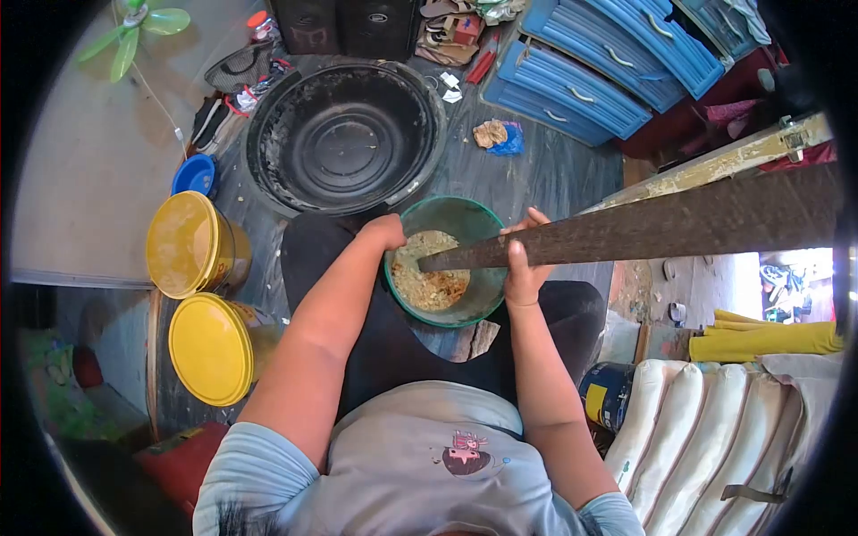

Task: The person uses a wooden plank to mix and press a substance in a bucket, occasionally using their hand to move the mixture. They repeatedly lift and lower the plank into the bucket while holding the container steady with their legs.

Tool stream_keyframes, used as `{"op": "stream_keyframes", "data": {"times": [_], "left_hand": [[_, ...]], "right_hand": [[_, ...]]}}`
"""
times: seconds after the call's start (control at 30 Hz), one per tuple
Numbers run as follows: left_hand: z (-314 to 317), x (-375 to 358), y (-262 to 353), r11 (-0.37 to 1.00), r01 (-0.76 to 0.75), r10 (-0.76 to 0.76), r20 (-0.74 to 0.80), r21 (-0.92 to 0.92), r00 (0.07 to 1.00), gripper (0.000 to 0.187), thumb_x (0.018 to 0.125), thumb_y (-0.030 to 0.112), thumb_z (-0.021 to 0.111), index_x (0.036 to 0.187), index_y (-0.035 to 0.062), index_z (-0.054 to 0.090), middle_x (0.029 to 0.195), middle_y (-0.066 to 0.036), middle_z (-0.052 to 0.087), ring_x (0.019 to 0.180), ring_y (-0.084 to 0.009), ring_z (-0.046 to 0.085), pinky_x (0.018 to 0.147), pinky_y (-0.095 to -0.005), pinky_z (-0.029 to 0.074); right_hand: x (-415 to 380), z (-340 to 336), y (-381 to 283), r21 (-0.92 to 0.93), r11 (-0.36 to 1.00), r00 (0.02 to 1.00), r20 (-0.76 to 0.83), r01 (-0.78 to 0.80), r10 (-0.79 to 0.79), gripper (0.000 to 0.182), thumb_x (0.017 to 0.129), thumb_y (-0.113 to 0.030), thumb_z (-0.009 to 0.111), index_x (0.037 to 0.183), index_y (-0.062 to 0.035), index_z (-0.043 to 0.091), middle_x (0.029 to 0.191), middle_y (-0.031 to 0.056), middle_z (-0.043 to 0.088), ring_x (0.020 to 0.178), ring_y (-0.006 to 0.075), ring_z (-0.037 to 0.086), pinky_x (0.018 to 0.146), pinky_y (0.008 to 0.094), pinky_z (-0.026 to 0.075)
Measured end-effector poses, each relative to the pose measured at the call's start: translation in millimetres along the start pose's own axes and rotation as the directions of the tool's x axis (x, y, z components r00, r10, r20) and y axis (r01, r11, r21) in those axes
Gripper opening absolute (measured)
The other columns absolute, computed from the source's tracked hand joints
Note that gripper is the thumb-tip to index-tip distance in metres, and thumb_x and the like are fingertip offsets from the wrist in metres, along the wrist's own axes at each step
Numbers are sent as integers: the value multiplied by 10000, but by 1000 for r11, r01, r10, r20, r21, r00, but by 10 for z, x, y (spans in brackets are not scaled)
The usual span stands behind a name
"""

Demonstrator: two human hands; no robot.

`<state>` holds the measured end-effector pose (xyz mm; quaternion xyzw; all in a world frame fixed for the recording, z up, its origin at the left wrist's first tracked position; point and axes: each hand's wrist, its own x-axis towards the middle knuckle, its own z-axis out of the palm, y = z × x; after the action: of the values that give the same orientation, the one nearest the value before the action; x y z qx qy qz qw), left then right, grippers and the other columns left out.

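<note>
Between my legs stands a green bucket (493,299) holding a pale, crumbly mash (420,290) with orange-brown bits. My left hand (386,231) is closed at the bucket's left rim; its fingertips are hidden. A long dark wooden pole (626,223) slants in from the upper right, its narrow end down in the mash. My right hand (527,272) is closed around the pole over the right side of the bucket, thumb on the near side and fingers showing beyond it.
A large black basin (344,147) lies beyond the bucket. Two yellow-lidded pails (210,348) and a blue bowl (194,175) stand left. Blue drawers (572,89) are at the back right, white padded cushions (688,447) at the near right. A crumpled blue bag (508,139) lies on the floor.
</note>
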<state>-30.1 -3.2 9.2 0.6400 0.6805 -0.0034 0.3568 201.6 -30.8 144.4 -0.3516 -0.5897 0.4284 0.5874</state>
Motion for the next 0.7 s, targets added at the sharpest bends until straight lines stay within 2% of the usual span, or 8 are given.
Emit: {"op": "stream_keyframes", "data": {"times": [0.2,0.27,0.4,0.47,0.53,0.57,0.6,0.7], "left_hand": [[-31,2,21,1000,29,-29,38,9,999,321,666,207,602,885,-29,610,932,-202,597,860,-320,585,734,-385,461],[-77,46,-2,999,35,-36,42,18,998,314,665,205,599,883,-21,615,934,-197,598,860,-315,586,737,-383,461],[-168,179,38,988,39,-64,174,147,983,382,681,286,621,968,34,601,921,-188,599,867,-339,567,762,-399,443],[-264,253,159,998,-40,39,31,44,999,416,702,269,609,1047,47,544,998,-183,573,932,-327,543,787,-399,431],[-218,445,295,992,-111,107,-51,-63,993,410,711,260,604,1056,53,525,1012,-179,563,952,-327,531,796,-403,424],[-176,530,357,969,-189,164,-153,-161,974,404,721,251,599,1064,59,506,1027,-176,552,972,-327,519,806,-408,417],[-138,599,405,968,-183,160,-139,-170,977,404,721,251,599,1064,59,506,1027,-176,552,972,-327,519,806,-408,417],[-30,741,520,987,-134,139,-48,89,989,352,768,249,550,1076,83,512,1057,-151,528,976,-329,516,791,-426,436]], "right_hand": [[36,-116,-48,75,996,984,176,-40,26,552,658,-223,712,1106,-28,456,949,73,478,859,170,500,771,312,403],[219,-210,-161,-18,999,877,478,-38,42,607,626,-260,740,1113,-27,462,945,74,487,903,183,487,805,325,388],[464,-330,-115,77,987,734,677,-142,52,770,531,-313,808,1147,-22,450,994,98,510,972,214,480,838,342,380],[427,-276,-58,173,946,758,643,-276,103,756,530,-289,816,1127,-10,447,981,107,522,976,230,489,856,353,380],[393,-270,94,328,923,838,546,-202,-11,719,544,-262,814,1103,-2,445,947,111,533,948,246,507,865,363,381],[363,-274,124,238,958,876,482,-161,27,710,531,-405,793,1042,-39,462,873,106,547,875,256,533,847,426,379],[395,-300,187,265,955,866,500,-131,-19,700,533,-397,795,1037,-42,464,875,104,548,865,253,535,832,418,383],[475,-398,260,279,954,841,537,-106,-63,691,529,-381,804,1033,-47,469,878,103,551,852,251,540,823,414,382]]}}
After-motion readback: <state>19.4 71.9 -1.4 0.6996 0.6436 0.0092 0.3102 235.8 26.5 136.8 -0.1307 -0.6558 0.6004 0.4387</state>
